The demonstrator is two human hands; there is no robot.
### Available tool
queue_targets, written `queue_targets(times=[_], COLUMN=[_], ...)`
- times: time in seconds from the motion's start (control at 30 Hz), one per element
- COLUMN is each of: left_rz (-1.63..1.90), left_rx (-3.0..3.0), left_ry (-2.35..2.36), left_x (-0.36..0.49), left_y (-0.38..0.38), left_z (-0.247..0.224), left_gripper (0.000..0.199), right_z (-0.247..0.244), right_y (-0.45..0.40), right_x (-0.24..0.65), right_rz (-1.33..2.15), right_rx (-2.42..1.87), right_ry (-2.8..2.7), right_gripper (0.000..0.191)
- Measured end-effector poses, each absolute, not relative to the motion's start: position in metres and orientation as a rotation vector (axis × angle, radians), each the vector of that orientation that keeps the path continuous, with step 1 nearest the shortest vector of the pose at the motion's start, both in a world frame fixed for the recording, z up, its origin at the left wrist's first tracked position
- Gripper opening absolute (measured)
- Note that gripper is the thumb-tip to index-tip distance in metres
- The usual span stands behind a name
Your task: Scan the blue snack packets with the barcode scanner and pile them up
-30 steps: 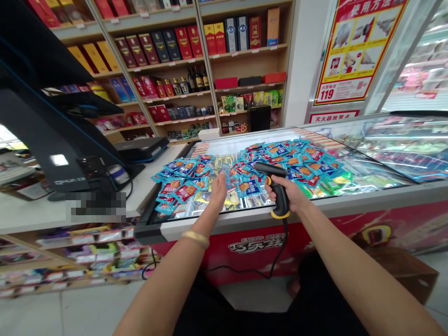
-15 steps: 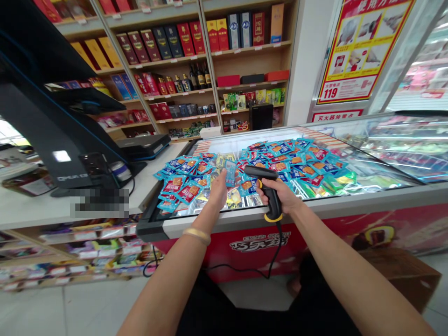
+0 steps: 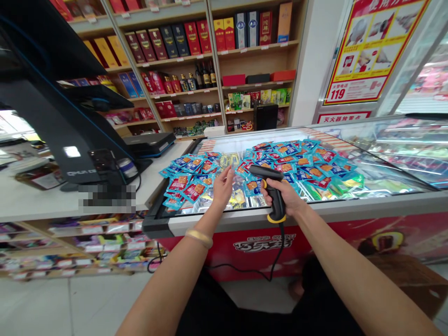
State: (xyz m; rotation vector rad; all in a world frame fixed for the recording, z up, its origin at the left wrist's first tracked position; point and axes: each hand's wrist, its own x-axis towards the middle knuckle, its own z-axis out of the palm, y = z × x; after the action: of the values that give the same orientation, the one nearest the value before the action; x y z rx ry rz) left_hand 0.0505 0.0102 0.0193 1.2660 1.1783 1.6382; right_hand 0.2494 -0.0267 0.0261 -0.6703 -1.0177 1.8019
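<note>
My right hand (image 3: pixel 285 196) is wrapped around the handle of a black and yellow barcode scanner (image 3: pixel 277 198). Its head points left over the glass top of a chest freezer (image 3: pixel 189 227). My left hand (image 3: pixel 223 187), with a gold bangle on the wrist, hovers above the glass left of the scanner. Its fingers are loosely bent and slightly apart, and no packet shows in them. Many small blue and red snack packets lie on the glass in two groups: a left pile (image 3: pixel 191 179) beside my left hand and a larger right pile (image 3: pixel 297 161) behind the scanner.
At the left, a counter (image 3: pixel 147 191) carries a black checkout terminal (image 3: pixel 70 116). Shelves with boxes and bottles (image 3: pixel 206 77) stand behind the freezer. The scanner's cable (image 3: pixel 280 247) loops down the red freezer front. A brown box (image 3: pixel 413 280) sits on the floor at right.
The packet that was in my left hand no longer shows, and those fingers have loosened. My right hand still grips the scanner. The whole view has shifted slightly.
</note>
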Motion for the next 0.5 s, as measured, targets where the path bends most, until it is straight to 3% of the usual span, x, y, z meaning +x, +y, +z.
queue_targets(times=[0.13,0.3,0.4,0.5], left_rz=[1.616,0.939,0.656,0.702], left_rx=[1.798,2.05,2.098,2.139], left_ry=[1.689,2.426,2.515,2.53], left_x=[0.007,-0.044,-0.052,-0.05], left_y=[0.004,-0.002,-0.005,-0.006], left_z=[0.034,0.029,0.015,0.01], left_gripper=[0.037,0.049,0.053,0.054], right_z=[0.025,0.026,0.027,0.027], right_y=[-0.026,-0.027,-0.027,-0.025], right_x=[0.226,0.198,0.194,0.196], right_rz=[1.838,1.859,1.869,1.884], right_rx=[-0.641,-0.647,-0.659,-0.659], right_ry=[-0.99,-0.966,-0.948,-0.925], right_gripper=[0.027,0.026,0.028,0.03])
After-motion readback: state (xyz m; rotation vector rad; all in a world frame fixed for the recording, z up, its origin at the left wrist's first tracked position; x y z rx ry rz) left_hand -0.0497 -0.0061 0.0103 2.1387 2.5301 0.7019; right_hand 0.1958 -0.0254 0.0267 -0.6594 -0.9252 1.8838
